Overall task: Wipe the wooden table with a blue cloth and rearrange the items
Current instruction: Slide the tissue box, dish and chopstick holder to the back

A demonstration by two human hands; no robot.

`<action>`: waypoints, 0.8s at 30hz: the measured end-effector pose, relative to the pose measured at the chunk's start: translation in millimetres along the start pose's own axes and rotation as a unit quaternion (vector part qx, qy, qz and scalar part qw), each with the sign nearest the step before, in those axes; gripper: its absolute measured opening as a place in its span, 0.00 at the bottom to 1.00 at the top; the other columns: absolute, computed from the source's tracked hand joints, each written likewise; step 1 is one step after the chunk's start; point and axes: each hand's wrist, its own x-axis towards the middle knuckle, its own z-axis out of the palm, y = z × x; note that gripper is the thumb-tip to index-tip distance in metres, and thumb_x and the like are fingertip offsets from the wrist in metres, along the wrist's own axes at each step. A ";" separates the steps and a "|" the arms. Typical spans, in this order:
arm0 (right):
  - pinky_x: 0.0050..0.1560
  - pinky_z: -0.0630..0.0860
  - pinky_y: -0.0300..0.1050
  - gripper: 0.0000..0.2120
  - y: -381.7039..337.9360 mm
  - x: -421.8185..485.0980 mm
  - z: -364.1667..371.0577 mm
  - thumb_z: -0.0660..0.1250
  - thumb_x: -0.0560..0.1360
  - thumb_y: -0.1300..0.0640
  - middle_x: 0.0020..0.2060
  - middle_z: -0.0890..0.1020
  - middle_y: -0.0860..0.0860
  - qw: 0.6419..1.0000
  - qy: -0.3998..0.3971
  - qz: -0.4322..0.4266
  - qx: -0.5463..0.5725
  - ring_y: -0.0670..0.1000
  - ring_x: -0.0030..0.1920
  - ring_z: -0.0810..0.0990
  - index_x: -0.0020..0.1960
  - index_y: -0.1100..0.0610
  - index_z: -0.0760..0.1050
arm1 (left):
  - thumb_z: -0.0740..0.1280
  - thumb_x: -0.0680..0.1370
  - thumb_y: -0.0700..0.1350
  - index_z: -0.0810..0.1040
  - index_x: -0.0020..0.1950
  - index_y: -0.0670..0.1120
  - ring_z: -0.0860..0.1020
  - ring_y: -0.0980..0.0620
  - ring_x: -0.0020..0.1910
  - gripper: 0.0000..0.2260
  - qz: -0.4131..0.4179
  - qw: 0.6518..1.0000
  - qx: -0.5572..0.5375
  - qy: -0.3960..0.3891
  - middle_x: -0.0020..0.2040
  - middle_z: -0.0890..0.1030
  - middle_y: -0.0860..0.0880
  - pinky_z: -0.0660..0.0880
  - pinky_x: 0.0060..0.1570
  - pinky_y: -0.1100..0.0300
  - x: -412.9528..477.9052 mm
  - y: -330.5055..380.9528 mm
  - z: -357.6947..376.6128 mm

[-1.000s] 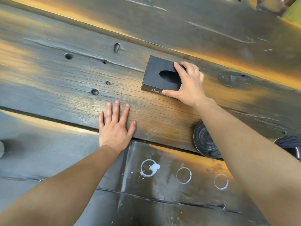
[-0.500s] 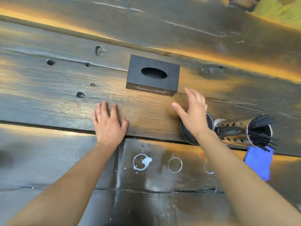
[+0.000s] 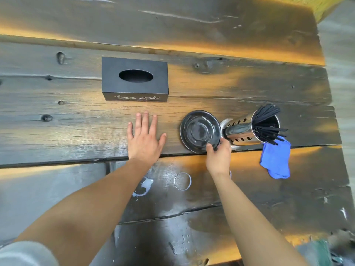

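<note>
A black tissue box point(image 3: 134, 81) with an oval slot sits on the wooden table point(image 3: 240, 89), far of centre. My left hand point(image 3: 144, 140) lies flat on the wood below it, fingers spread, holding nothing. To the right a round dark metal dish point(image 3: 199, 130) lies on the table, and my right hand point(image 3: 219, 153) pinches its near right rim. Touching the dish on the right stands a perforated steel holder point(image 3: 243, 129) full of black straws point(image 3: 269, 124). The blue cloth point(image 3: 275, 161) lies crumpled just below the holder.
White ring stains point(image 3: 182, 181) and a white smear point(image 3: 144, 187) mark the dark near plank. The table's right edge point(image 3: 335, 120) runs close past the holder. A green object point(image 3: 324, 250) shows at the bottom right corner.
My right hand let go of the tissue box, moved right and near, and now grips the dish's rim. The view shifted right, revealing the holder and cloth. My left hand stayed flat.
</note>
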 end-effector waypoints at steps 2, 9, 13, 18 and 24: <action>0.65 0.78 0.57 0.19 2.7 3.3 1.2 0.66 0.82 0.62 0.61 0.81 0.57 0.998 0.000 0.031 0.055 0.58 0.61 0.82 0.71 0.60 0.68 | 0.45 0.83 0.66 0.50 0.85 0.52 0.40 0.46 0.84 0.33 -0.004 1.000 0.012 0.010 0.86 0.48 0.46 0.39 0.80 0.41 -0.3 1.4 2.8; 0.34 0.81 0.35 0.21 12.6 11.7 4.9 0.66 0.80 0.70 0.54 0.84 0.51 0.972 0.029 0.104 0.210 0.45 0.40 0.86 0.66 0.50 0.69 | 0.47 0.83 0.66 0.50 0.85 0.51 0.41 0.46 0.84 0.33 -0.009 1.000 0.021 0.018 0.86 0.49 0.46 0.38 0.80 0.41 -0.2 3.6 4.6; 0.35 0.81 0.35 0.22 10.1 15.1 6.9 0.65 0.79 0.71 0.54 0.85 0.54 0.957 0.038 0.107 0.266 0.46 0.44 0.87 0.65 0.49 0.70 | 0.46 0.83 0.66 0.50 0.85 0.52 0.41 0.46 0.84 0.33 -0.011 0.999 0.026 0.016 0.86 0.49 0.46 0.39 0.80 0.41 0.2 4.3 4.7; 0.36 0.81 0.35 0.22 -6.2 28.3 14.9 0.65 0.80 0.71 0.53 0.85 0.54 0.949 0.037 0.085 0.302 0.43 0.41 0.87 0.68 0.52 0.69 | 0.48 0.83 0.65 0.51 0.85 0.52 0.42 0.46 0.84 0.33 -0.012 0.999 0.027 0.022 0.85 0.50 0.46 0.41 0.80 0.40 -0.3 4.9 4.7; 0.34 0.80 0.34 0.19 -57.7 57.9 30.8 0.63 0.80 0.73 0.49 0.85 0.53 0.933 0.044 0.064 0.350 0.45 0.41 0.87 0.63 0.53 0.70 | 0.49 0.83 0.65 0.52 0.85 0.51 0.43 0.45 0.84 0.33 -0.010 0.999 0.036 0.035 0.85 0.51 0.45 0.40 0.79 0.41 0.7 4.6 8.1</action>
